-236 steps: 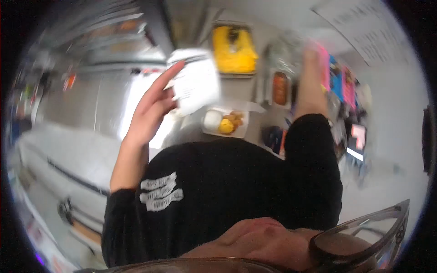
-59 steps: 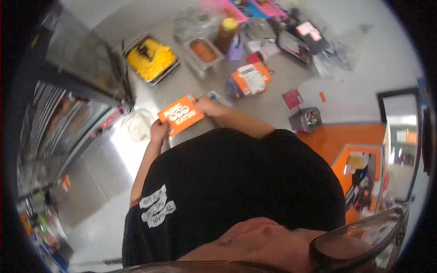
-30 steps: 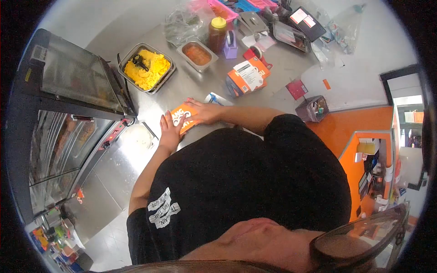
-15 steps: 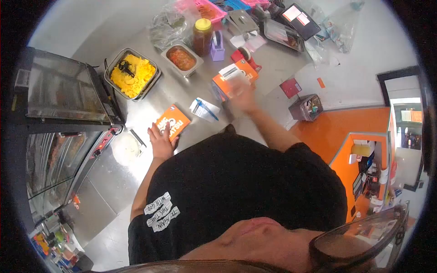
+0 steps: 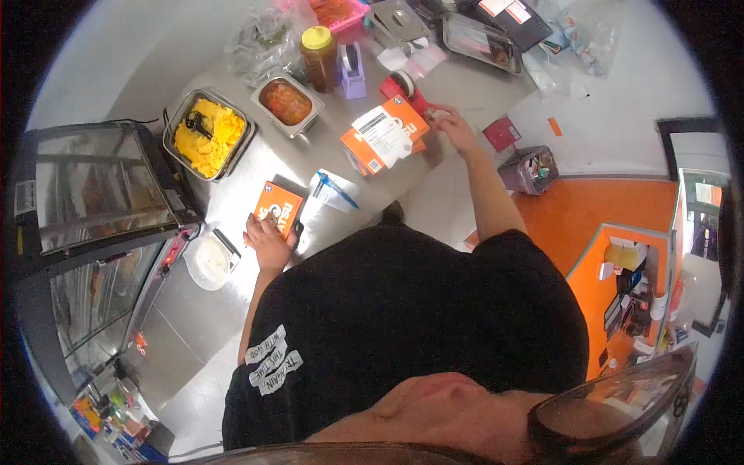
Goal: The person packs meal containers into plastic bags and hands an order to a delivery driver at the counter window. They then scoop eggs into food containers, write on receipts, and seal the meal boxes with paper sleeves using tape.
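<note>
An orange box (image 5: 283, 204) with white lettering lies on the steel table at the left. My left hand (image 5: 270, 242) is over its near edge, fingers on top and thumb along the side. To the right, beside a second orange box (image 5: 401, 116) with a printed white slip (image 5: 380, 136) on top, is my right hand (image 5: 456, 130). Its fingers are pressed together around something small and pale, too small to name. A blue pen (image 5: 338, 191) rests on a white paper (image 5: 328, 198) between the two boxes.
Behind stand a pan of yellow food (image 5: 208, 138), a pan of reddish food (image 5: 287, 102), a yellow-capped bottle (image 5: 318, 58), a purple tape dispenser (image 5: 353, 74) and a red one (image 5: 409, 91). A glass-sided cabinet (image 5: 89, 186) and a white round container (image 5: 208, 262) are at left.
My right hand has moved from over the slip-topped box to its right side, fingers now closed. My left hand stays at the lettered box. The whole view has shifted as the head turned.
</note>
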`<state>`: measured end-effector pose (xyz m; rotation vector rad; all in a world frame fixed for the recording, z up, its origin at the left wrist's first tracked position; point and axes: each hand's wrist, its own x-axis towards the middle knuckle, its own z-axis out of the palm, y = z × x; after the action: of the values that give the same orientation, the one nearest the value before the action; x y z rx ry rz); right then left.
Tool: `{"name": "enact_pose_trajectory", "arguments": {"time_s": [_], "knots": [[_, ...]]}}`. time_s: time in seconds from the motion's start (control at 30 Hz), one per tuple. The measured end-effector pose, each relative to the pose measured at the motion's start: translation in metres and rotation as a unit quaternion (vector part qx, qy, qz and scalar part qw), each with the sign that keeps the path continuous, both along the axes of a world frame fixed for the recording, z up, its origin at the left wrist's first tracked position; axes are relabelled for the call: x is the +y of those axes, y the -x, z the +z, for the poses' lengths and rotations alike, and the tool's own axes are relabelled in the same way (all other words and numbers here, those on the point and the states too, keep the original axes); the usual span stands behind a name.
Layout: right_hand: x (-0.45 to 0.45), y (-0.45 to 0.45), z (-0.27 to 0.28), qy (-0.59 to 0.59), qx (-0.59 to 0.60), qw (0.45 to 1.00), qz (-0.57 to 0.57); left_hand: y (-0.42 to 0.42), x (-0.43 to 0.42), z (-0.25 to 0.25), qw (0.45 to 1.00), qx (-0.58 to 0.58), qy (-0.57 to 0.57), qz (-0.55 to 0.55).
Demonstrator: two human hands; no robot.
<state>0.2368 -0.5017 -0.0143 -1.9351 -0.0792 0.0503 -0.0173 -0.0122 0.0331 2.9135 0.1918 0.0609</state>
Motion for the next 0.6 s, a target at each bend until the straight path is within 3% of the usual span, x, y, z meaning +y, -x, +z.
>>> {"name": "enact_pose_trajectory", "arguments": {"time_s": [0.07, 0.13, 0.23, 0.3, 0.37, 0.4, 0.43, 0.47, 0.53, 0.6], "knots": [[0.002, 0.015, -0.020, 0.137, -0.094, 0.985, -0.053, 0.002, -0.001, 0.002, 1.000, 0.006, -0.002, 0.001], [0.019, 0.010, -0.031, 0.147, -0.120, 0.972, -0.141, -0.003, 0.000, 0.000, 1.000, -0.001, 0.004, -0.011], [0.018, 0.022, -0.014, -0.062, 0.097, 0.957, -0.266, 0.000, 0.011, -0.009, 0.999, -0.015, 0.023, -0.031], [0.039, 0.070, 0.018, -0.288, 0.080, 0.892, -0.338, 0.000, 0.014, -0.004, 0.995, -0.048, 0.079, -0.036], [0.049, 0.127, -0.038, -0.357, 0.108, 0.903, -0.216, 0.001, 0.020, -0.007, 0.992, -0.059, 0.106, -0.046], [0.080, 0.165, -0.027, -0.334, 0.204, 0.918, -0.060, 0.002, 0.023, -0.010, 0.987, -0.073, 0.137, -0.049], [0.119, 0.199, -0.018, -0.324, 0.331, 0.886, -0.029, 0.002, 0.023, -0.009, 0.988, -0.067, 0.135, -0.040], [0.150, 0.213, -0.004, -0.286, 0.382, 0.867, 0.143, 0.003, 0.022, -0.008, 0.988, -0.062, 0.135, -0.035], [0.223, 0.227, -0.011, -0.160, 0.377, 0.886, 0.215, 0.003, 0.021, 0.000, 0.991, -0.033, 0.120, -0.038], [0.283, 0.211, -0.006, -0.108, 0.365, 0.885, 0.267, 0.009, 0.026, 0.001, 0.989, -0.028, 0.134, -0.060]]}}
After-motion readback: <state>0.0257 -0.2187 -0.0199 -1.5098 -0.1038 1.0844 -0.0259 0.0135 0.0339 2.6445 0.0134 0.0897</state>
